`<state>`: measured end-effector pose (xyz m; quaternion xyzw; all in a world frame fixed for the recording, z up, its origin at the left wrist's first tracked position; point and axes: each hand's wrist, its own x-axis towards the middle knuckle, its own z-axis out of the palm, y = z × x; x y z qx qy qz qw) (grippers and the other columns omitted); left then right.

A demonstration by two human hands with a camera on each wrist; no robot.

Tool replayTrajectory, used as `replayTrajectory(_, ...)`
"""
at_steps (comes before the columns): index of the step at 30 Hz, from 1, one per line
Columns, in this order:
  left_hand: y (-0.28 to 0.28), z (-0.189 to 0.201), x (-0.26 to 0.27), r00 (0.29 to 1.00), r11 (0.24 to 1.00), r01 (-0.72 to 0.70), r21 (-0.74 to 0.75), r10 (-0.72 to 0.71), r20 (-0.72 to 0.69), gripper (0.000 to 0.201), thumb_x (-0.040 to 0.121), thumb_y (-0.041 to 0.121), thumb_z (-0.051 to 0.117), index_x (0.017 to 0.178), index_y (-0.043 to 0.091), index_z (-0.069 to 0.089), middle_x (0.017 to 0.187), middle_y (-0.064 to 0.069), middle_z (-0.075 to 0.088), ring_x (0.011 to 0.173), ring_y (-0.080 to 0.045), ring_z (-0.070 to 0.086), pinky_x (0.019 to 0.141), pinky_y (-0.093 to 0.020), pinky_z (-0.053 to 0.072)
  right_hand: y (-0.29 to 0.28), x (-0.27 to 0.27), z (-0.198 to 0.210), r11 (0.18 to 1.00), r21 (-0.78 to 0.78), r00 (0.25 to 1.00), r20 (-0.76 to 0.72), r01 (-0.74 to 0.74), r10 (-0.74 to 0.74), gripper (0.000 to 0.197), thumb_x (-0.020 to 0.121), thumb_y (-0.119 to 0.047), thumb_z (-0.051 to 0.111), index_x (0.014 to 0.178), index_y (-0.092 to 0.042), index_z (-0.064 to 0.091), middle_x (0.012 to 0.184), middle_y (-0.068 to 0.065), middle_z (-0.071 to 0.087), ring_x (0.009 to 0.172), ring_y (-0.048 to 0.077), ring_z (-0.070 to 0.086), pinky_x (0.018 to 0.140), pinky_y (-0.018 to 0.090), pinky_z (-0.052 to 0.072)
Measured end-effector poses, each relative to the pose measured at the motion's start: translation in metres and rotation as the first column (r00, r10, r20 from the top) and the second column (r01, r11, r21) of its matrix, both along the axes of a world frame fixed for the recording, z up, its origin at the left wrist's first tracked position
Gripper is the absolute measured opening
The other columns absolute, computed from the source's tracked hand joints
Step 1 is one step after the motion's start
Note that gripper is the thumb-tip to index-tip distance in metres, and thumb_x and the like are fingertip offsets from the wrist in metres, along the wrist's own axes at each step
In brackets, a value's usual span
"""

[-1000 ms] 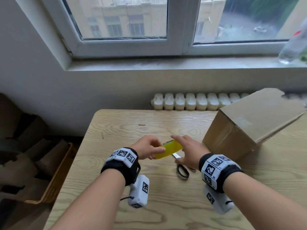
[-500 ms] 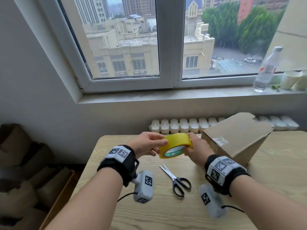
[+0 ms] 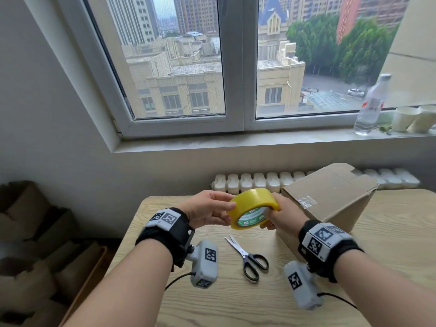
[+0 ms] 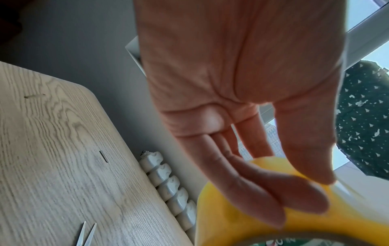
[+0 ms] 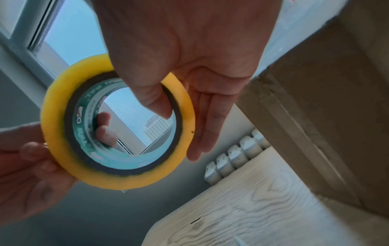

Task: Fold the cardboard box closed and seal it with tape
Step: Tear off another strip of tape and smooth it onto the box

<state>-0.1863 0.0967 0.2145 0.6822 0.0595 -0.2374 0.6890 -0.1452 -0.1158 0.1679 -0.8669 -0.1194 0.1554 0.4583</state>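
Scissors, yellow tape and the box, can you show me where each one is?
scissors point(image 3: 247, 258): head view, where the blades meet the black handles.
yellow tape point(image 3: 253, 199): head view, outer yellow band of the roll.
cardboard box point(image 3: 330, 187): head view, its top flap.

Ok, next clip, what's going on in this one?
A person holds a yellow tape roll up in both hands: the right hand has its thumb hooked through the core, the left hand fingers the outer edge. The cardboard box sits on the table, flaps down, untaped. Scissors lie untouched.
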Motion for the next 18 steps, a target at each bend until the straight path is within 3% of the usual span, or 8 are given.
replayTrajectory(5, -0.01, 0.001, -0.001, 0.999, 0.997, -0.033, 0.076, 0.033, 0.0, 0.029, 0.09, -0.002, 0.057, 0.119, 0.0, 0.061, 0.08, -0.014, 0.064, 0.051, -0.015, 0.063, 0.059, -0.027, 0.059, -0.005, 0.005, 0.005, 0.988, -0.154, 0.999, 0.019, -0.026, 0.029, 0.014, 0.084, -0.014, 0.056, 0.096, -0.021, 0.054, 0.092, 0.005, 0.067, 0.083, 0.02, 0.068, 0.074, 0.04, 0.059)
replayTrajectory(8, -0.014, -0.001, -0.001, 0.999, 0.994, -0.034, 0.108, 0.033, 0.011, 0.023, 0.09, -0.003, 0.053, 0.108, 0.004, 0.065, 0.068, -0.008, 0.068, 0.049, -0.013, 0.062, 0.061, -0.028, 0.06, -0.005, 0.006, 0.006, 0.981, -0.195, 0.998, 0.049, -0.019, 0.029, 0.015, 0.079, -0.015, 0.06, 0.091, -0.022, 0.054, 0.091, 0.005, 0.066, 0.083, 0.022, 0.066, 0.075, 0.041, 0.058)
replayTrajectory(11, -0.017, -0.001, 0.0, 0.999, 0.984, -0.041, 0.172, 0.037, 0.022, 0.02, 0.09, -0.002, 0.053, 0.102, 0.007, 0.066, 0.062, -0.005, 0.068, 0.046, -0.013, 0.062, 0.062, -0.028, 0.059, -0.004, 0.005, 0.007, 0.962, -0.272, 0.993, 0.1, -0.029, 0.058, 0.018, 0.077, -0.017, 0.064, 0.081, -0.026, 0.049, 0.086, 0.002, 0.062, 0.082, 0.022, 0.061, 0.07, 0.031, 0.048)
replayTrajectory(14, -0.02, 0.0, 0.002, 0.998, 0.971, -0.059, 0.231, 0.052, 0.037, 0.019, 0.089, 0.004, 0.058, 0.106, 0.005, 0.066, 0.072, -0.01, 0.067, 0.046, -0.013, 0.061, 0.056, -0.025, 0.058, -0.002, 0.005, 0.007, 0.949, -0.314, 0.987, 0.149, -0.016, 0.066, 0.023, 0.077, -0.021, 0.066, 0.098, -0.021, 0.056, 0.092, 0.001, 0.062, 0.089, 0.022, 0.059, 0.076, 0.031, 0.047)
replayTrajectory(18, -0.022, -0.001, 0.005, 0.997, 0.961, -0.059, 0.271, 0.046, 0.055, 0.015, 0.088, 0.009, 0.062, 0.101, 0.006, 0.068, 0.083, -0.013, 0.067, 0.046, -0.012, 0.061, 0.057, -0.025, 0.058, 0.0, 0.006, 0.009, 0.938, -0.347, 0.977, 0.198, -0.003, 0.077, 0.038, 0.078, -0.023, 0.067, 0.114, -0.02, 0.056, 0.098, 0.001, 0.063, 0.089, 0.019, 0.057, 0.08, 0.031, 0.049)
